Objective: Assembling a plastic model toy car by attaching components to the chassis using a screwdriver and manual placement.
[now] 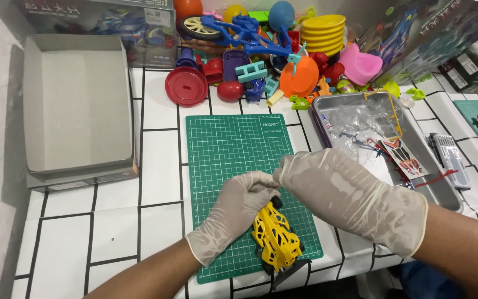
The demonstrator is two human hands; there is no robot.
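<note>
A yellow toy racing car lies on the near part of a green cutting mat, its front pointing far and slightly left. The left hand, in a thin pale glove, is closed around the front of the car from the left side. The right hand, also gloved, reaches in from the right; its fingertips pinch together just above the car's front, touching the left hand. Whether something small sits between these fingertips I cannot tell. Right of the mat stands a metal tray with plastic bags and a sticker sheet. At the far side lies a pile of colourful plastic toys, and on the left an open cardboard box.
</note>
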